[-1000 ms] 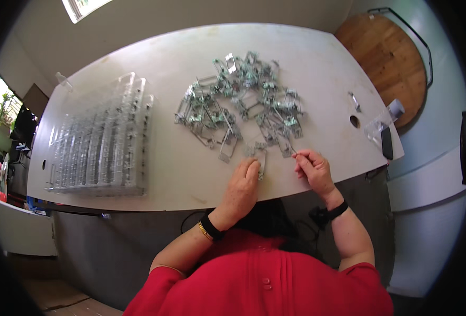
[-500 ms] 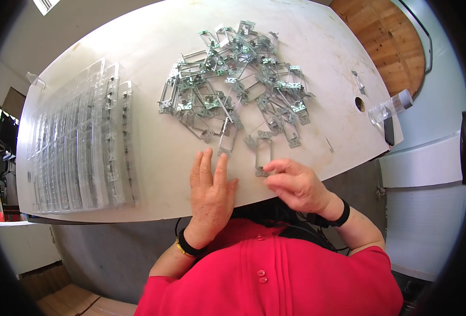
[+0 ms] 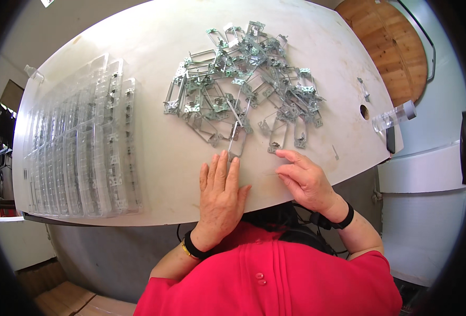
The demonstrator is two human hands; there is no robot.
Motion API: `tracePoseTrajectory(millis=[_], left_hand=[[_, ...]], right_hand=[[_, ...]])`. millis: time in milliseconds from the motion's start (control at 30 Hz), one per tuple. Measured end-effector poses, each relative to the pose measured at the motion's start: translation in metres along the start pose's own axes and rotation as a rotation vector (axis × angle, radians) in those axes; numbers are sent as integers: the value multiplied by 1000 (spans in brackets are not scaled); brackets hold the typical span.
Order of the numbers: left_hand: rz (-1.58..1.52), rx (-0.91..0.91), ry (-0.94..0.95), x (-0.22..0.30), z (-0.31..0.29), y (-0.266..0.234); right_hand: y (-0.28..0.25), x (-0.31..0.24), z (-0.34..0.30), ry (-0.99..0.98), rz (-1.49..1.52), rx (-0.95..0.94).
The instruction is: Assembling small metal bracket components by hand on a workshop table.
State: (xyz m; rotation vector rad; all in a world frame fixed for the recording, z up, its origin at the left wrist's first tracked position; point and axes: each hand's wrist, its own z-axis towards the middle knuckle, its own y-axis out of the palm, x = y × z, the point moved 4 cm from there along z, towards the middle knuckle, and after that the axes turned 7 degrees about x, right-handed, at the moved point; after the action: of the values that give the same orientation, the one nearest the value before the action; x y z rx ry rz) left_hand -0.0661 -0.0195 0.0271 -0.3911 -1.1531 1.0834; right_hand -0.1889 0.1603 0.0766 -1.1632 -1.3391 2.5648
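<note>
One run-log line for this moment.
left hand: open, near bracket | right hand: half-curled, near second bracket | pile: beyond hands | trays: left

No lettering, number, label or sign can be read anywhere, whether on the heaped silvery-grey rectangular metal frames point(image 3: 238, 81), on the stacked clear plastic trays point(image 3: 88, 142), the clear cylindrical bottle with a grey cap point(image 3: 393, 117), or the wide off-white tabletop point(image 3: 164, 174).
</note>
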Motion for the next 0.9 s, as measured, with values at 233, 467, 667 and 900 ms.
tracePoseTrajectory(millis=[233, 467, 667, 900], left_hand=[[-20, 29, 6, -1, -3, -1], [10, -33, -22, 24, 13, -25], [-106, -104, -21, 67, 59, -43], [-2, -62, 68, 83, 137, -25]], right_hand=[[-23, 18, -27, 37, -13, 26], [-53, 52, -45, 86, 41, 124], [-62, 72, -54, 110, 222, 137], [-60, 104, -54, 254, 550, 11]])
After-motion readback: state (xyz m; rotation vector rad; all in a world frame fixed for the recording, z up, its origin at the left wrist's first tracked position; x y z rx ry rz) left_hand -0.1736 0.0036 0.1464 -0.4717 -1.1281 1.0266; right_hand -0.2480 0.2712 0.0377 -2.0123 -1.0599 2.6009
